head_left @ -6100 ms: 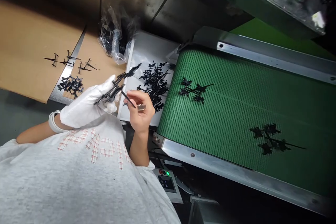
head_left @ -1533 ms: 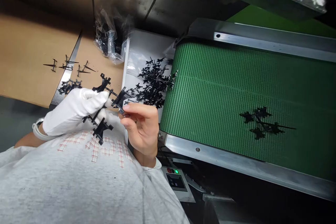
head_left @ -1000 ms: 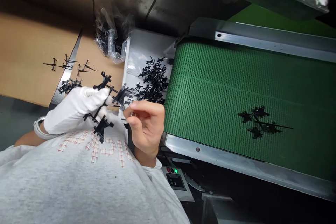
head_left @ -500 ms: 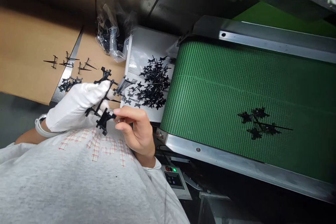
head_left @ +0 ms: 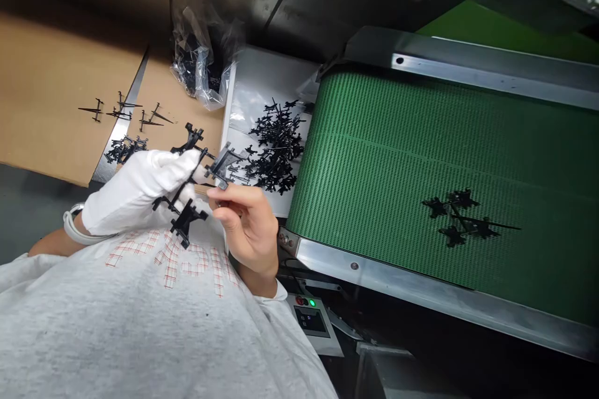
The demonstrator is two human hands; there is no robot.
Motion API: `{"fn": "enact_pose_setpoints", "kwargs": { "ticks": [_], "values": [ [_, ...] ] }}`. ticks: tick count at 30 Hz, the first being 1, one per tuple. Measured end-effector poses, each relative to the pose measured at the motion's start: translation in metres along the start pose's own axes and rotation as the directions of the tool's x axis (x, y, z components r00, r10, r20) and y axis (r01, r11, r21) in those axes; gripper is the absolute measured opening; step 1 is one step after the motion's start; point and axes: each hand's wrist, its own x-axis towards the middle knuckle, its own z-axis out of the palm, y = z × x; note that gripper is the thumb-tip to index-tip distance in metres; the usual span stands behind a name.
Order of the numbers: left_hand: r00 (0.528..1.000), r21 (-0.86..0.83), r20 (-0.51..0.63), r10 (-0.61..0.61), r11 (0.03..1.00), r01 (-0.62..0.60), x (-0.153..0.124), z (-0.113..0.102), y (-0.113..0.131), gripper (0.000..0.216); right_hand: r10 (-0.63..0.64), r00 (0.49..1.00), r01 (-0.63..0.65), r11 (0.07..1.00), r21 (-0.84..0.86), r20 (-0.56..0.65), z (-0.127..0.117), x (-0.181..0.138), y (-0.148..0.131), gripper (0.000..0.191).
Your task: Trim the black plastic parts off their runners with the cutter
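Black moulded plastic sprue (head_left: 186, 219) at 9 o'clock, clasped in a white-gloved left hand (head_left: 135, 190); bare right hand (head_left: 246, 230) pinched thumb-to-forefinger at its 3 o'clock end, pinched item hidden. Green ribbed conveyor belt (head_left: 374, 137) at 3 o'clock.

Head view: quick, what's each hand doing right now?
Left hand, white-gloved: closed, holding a black moulded plastic frame.
Right hand, bare: curled beside that frame; cannot tell whether it grips anything.
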Motion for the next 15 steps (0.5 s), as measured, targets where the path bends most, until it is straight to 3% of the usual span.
{"fn": "enact_pose_setpoints", "kwargs": {
  "ticks": [3, 8, 15],
  "values": [
    [0.998, 0.053, -0.028, 0.049, 0.997, -0.048, 0.0001, -0.0033, -0.0022, 0.055, 0.024, 1.0, -0.024, 1.0, 0.01, 0.003, 0.0006, -0.0029, -0.0027, 0.021],
    [0.999, 0.04, -0.028, -0.021, 0.999, 0.023, 0.0005, -0.0039, -0.0023, 0.059, 0.022, 0.999, -0.021, 0.999, -0.026, 0.037, 0.0019, -0.0023, -0.0089, 0.02],
    [1.0, 0.051, -0.023, 0.013, 0.999, -0.012, -0.001, -0.001, -0.0003, 0.057, 0.02, 1.0, -0.021, 1.0, -0.023, -0.011, 0.0005, 0.001, -0.0045, 0.018]
  ]
}}
